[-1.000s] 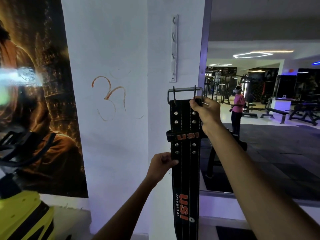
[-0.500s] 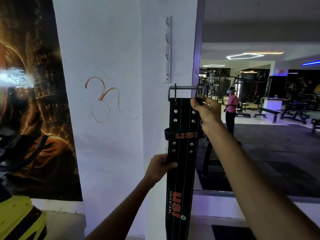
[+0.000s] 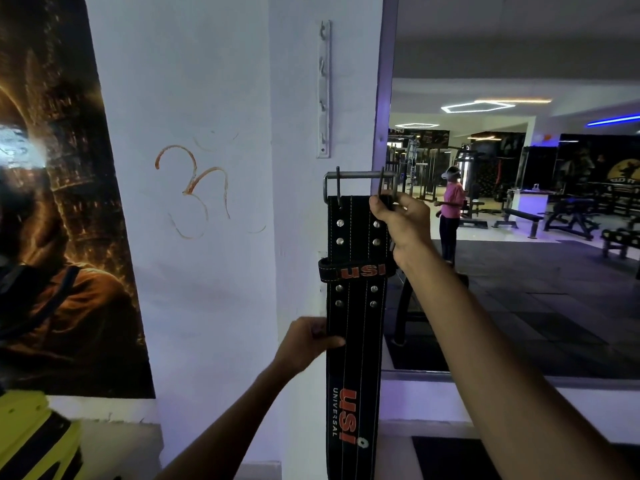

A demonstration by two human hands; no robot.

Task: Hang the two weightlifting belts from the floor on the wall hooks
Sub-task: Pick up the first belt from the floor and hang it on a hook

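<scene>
Left hand (image 3: 311, 344) pinches left edge of long black stitched leather weightlifting belt (image 3: 355, 341), fingers closed on it, about mid-length. Belt hangs upright before white wall corner, grey metal two-prong buckle (image 3: 360, 185) just below white vertical hook rail (image 3: 323, 88). Right hand (image 3: 403, 223) closed round belt's top right corner beside buckle. Risks: buckle frame misses lowest hook (hooks small, hard to make out); loose prongs snag rail; heavy tail swings, slips from pinch.

Below the left hand (image 3: 306, 344), the belt (image 3: 355, 358) runs off the bottom edge, its lower end unseen. The right hand (image 3: 401, 223) covers the buckle's right corner. Above it, the hook rail (image 3: 323, 88) is too small to count hooks.
</scene>
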